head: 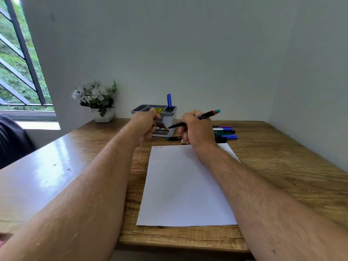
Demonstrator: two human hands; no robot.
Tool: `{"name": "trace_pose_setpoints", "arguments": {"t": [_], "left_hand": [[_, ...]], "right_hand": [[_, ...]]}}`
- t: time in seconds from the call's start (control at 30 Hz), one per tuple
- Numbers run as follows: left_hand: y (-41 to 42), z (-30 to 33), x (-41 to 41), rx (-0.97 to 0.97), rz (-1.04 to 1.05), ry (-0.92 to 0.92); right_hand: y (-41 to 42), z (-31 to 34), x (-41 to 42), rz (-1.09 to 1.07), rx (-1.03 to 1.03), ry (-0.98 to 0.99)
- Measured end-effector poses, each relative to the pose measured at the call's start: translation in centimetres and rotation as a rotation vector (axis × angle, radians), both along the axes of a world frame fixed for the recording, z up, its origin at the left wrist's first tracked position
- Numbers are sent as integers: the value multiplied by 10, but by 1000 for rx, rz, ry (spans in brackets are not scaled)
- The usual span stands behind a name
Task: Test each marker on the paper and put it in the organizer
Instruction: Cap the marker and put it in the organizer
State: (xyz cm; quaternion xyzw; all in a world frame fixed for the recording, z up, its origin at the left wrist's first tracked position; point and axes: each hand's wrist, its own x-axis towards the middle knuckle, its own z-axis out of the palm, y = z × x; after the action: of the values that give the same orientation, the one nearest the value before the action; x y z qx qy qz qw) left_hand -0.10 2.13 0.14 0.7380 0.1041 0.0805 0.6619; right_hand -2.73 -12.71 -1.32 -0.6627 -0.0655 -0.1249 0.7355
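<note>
My right hand (197,129) grips a black marker (204,115) above the far edge of the white paper (185,187). Its uncapped tip points left toward the organizer and its red and teal end points up to the right. My left hand (146,125) hovers in front of the grey organizer (170,117) with its fingers curled; I cannot see whether they hold anything. A blue marker (169,101) stands in the organizer's right compartment. Several markers (225,132) lie on the desk behind my right hand, and one teal-capped marker (174,138) lies beside the organizer. Faint marks (158,147) show at the paper's top left corner.
A white pot of white flowers (102,110) stands at the back left by the wall. The wooden desk (282,166) ends at walls behind and on the right. A window (17,63) is at the left, with a dark shape (13,140) below it.
</note>
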Motion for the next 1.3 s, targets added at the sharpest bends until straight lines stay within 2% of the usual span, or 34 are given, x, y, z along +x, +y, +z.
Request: {"name": "trace_pose_setpoints", "arguments": {"t": [0.13,0.3,0.9,1.03,1.2,1.3], "left_hand": [[-2,4,0,-340,-35,-73],[-7,6,-3,-557,-43,-147],[-23,1,-2,-489,-207,-274],[-19,0,3,-590,-177,-309],[-12,-1,5,-701,-116,-360],[-10,-1,5,-752,-82,-396]], "right_hand": [[-3,5,-3,40,85,-52],[-6,6,-6,78,161,-110],[-1,5,-3,49,111,-69],[-3,4,-1,49,88,-102],[-4,6,-2,136,191,-79],[-3,5,-1,97,134,-77]]}}
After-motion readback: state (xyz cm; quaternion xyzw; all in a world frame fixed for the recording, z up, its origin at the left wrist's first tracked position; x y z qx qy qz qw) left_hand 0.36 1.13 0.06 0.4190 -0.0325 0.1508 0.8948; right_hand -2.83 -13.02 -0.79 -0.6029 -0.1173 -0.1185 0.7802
